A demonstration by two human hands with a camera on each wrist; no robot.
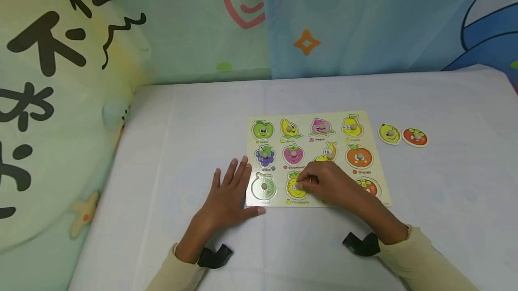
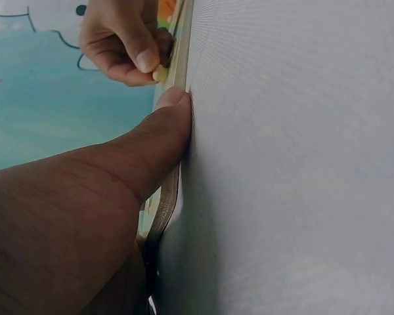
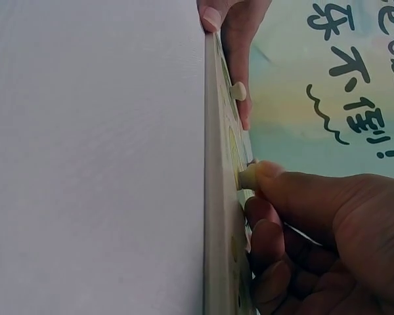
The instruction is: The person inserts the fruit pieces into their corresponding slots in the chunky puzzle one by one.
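Observation:
A wooden fruit puzzle board [image 1: 279, 118] lies flat on the white-covered table, with knobbed fruit pieces in its hollows. My right hand [image 1: 332, 184] is over its lower middle, thumb and finger pinching the pale knob [image 3: 247, 177] of the pineapple piece [image 1: 296, 192]. In the right wrist view this piece is close against the board. My left hand [image 1: 227, 199] lies with straight fingers along the board's left side, its thumb [image 2: 164, 131] at the front edge. Close to it is a round green piece [image 1: 263, 187]. The right forearm hides part of the bottom row.
To the right of the board, a loose lemon piece [image 1: 390, 134] and a red tomato piece [image 1: 415, 137] lie side by side on the white cloth [image 1: 445, 183]. Printed curtains [image 1: 186, 34] hang behind the table and along its left.

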